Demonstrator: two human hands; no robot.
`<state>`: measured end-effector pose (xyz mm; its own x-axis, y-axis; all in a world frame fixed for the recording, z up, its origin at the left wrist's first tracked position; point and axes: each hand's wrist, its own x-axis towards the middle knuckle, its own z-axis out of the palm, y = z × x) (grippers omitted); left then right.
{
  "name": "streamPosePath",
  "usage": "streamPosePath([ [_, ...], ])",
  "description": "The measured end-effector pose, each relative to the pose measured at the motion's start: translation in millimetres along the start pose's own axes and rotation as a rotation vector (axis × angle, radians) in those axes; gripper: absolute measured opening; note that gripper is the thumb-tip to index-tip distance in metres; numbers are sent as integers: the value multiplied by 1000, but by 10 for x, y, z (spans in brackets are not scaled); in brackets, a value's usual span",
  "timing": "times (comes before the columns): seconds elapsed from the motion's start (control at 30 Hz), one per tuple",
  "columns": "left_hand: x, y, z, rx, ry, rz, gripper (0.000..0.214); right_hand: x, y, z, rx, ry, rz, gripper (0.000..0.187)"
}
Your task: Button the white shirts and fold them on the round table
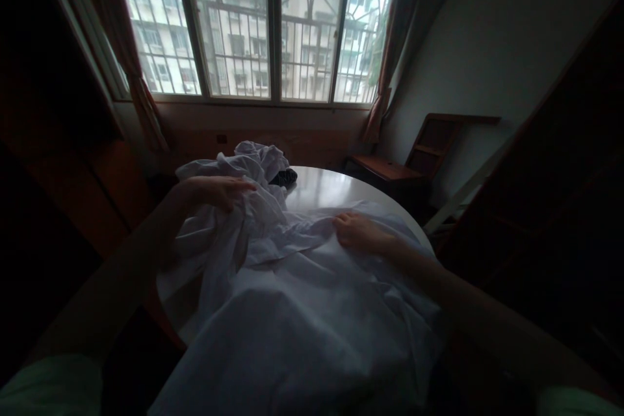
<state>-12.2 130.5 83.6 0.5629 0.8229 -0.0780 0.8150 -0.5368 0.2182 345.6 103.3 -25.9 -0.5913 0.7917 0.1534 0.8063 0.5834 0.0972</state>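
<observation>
A large white cloth (292,299) lies rumpled over a round white table (336,188) and hangs off its near edge toward me. My left hand (219,190) grips a raised fold of the cloth at the left, fingers curled into the fabric. Further right, my right hand (358,231) presses on the cloth with its fingers bent and bunched on the fabric. More white fabric (258,159) is heaped at the far side of the table, beside a small dark item (285,177).
A wide barred window (263,26) with reddish curtains (141,97) fills the far wall. A wooden shelf unit (429,143) and low bench stand at the back right. Dark wooden furniture (560,175) closes in on both sides.
</observation>
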Motion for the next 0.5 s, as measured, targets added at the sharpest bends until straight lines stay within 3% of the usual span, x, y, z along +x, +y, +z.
streamPosePath([
  [0.13,16,211,129,268,124,160,46,138,-20,221,-138,-77,93,23],
  [0.27,22,483,437,263,102,310,36,215,15,236,-161,-131,153,24],
  [0.37,-3,554,734,319,-6,347,55,204,72,141,-70,-185,194,23],
  [0.5,-16,397,1025,408,-52,250,69,127,278,-81,242,-333,155,17],
])
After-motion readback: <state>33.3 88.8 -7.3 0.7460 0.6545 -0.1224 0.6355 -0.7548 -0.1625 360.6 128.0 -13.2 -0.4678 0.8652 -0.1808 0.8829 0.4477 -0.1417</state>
